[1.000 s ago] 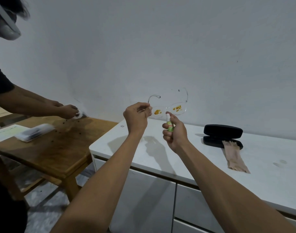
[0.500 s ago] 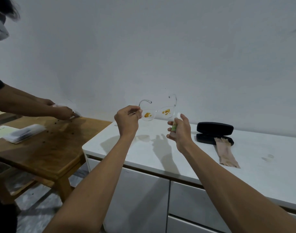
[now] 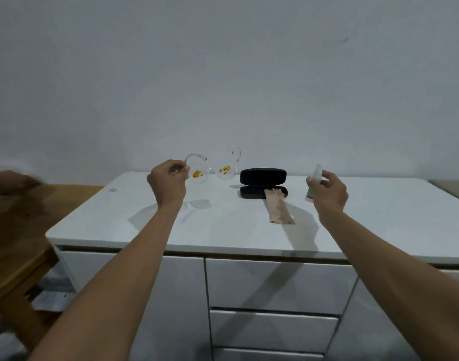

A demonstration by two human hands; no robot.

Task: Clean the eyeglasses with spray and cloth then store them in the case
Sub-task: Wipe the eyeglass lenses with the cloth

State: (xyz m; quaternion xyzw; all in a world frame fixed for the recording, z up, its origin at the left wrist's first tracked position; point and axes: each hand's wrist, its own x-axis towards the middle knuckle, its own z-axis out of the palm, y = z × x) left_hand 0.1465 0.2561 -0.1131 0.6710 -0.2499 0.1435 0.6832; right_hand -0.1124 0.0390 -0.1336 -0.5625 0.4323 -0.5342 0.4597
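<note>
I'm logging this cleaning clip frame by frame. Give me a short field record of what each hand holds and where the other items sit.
left hand: pinches clear eyeglasses by one temple, held above the counter
lenses: orange smears on both
right hand: holds small spray bottle, apart from the glasses
case: black, open, on white counter
cloth: beige, one end on the case's lower half

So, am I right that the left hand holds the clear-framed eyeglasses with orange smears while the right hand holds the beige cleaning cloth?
Not quite. In the head view the right hand holds the small white spray bottle, not the cloth. The beige cleaning cloth lies on the white countertop, one end in the open black glasses case. The left hand does hold the clear-framed eyeglasses with orange smears.
</note>
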